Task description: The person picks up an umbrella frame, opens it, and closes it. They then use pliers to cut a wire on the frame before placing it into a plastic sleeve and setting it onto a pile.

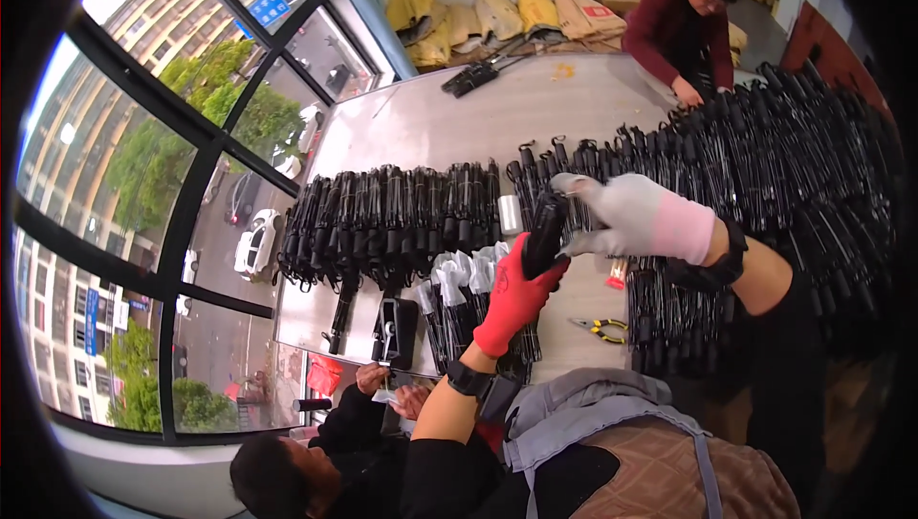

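Note:
My left hand (516, 294), in a red glove, is closed around a dark, stubby black bundle that looks like a folded umbrella frame (546, 227), held upright over the table. My right hand (626, 218) wears a pale grey glove with a pink cuff. Its fingers are spread apart just right of the bundle, one near its top and another near its lower side; whether they touch it I cannot tell. Below both hands lie rows of black folded umbrella frames (382, 222), with more heaped on the right (765, 165).
Yellow-handled pliers (602, 330) and a white roll (511, 215) lie on the table (411, 122). White-wrapped frames (464, 280) stand left of my arm. One co-worker (679, 31) works at the far right, another (296, 471) at the lower left. Windows (143, 203) line the left.

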{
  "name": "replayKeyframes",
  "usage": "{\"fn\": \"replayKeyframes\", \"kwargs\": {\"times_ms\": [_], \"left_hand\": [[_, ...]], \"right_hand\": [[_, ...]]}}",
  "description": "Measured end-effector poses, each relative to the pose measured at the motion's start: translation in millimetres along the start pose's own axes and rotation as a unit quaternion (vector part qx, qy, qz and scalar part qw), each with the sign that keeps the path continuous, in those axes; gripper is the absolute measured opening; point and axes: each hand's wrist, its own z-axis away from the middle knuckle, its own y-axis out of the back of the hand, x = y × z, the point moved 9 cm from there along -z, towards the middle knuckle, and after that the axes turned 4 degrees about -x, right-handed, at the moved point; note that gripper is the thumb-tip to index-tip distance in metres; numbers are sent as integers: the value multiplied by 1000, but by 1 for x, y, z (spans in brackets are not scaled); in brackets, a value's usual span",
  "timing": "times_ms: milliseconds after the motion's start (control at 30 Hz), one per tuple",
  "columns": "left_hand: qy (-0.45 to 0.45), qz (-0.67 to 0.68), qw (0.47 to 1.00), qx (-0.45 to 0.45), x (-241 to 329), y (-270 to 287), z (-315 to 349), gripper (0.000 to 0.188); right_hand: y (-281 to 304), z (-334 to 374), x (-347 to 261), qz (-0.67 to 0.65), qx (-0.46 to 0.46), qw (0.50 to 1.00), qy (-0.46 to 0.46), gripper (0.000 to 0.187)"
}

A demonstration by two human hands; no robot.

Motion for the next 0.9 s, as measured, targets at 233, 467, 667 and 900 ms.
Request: {"fn": "replayKeyframes", "kwargs": {"times_ms": [233, 467, 667, 900], "left_hand": [[-91, -294, 951, 30, 13, -1, 14, 33], [85, 190, 978, -7, -23, -4, 28, 41], [208, 399, 893, 24, -72, 5, 42, 31], [378, 285, 878, 77, -109, 11, 109, 24]], "right_hand": [[-62, 7, 49, 153, -75, 983, -74, 53], [-171, 49, 106, -443, -93, 843, -289, 47], [-316, 131, 211, -38, -122, 934, -333, 49], [-402, 190, 231, 113, -313, 887, -319, 47]]}}
